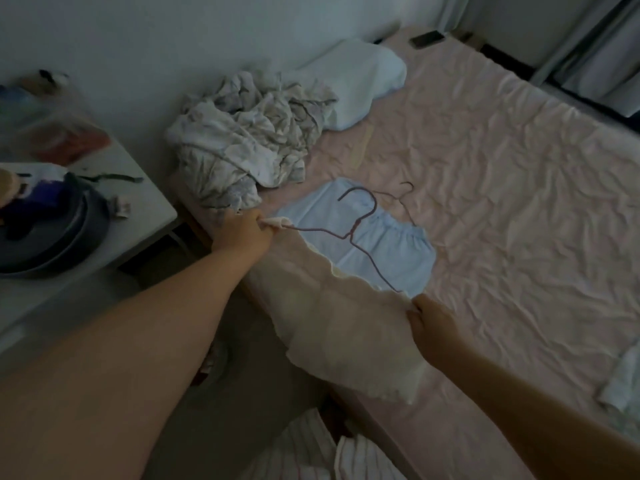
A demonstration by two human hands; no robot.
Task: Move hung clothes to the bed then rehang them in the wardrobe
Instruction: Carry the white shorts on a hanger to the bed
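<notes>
Nearest, the right hand pinches one top corner of a cream garment; its grip is pressed together on the cloth. Farther, the left hand pinches the other corner in the same way. The garment hangs between them over the edge of the bed, on a reddish wire hanger. Behind it a light blue garment lies flat on the pink sheet with a second thin hanger. Beyond are a crumpled white bundle and a pillow. I judge that the wire could slip out of the cloth, or its hook catch the blue garment, because only the corners are held.
</notes>
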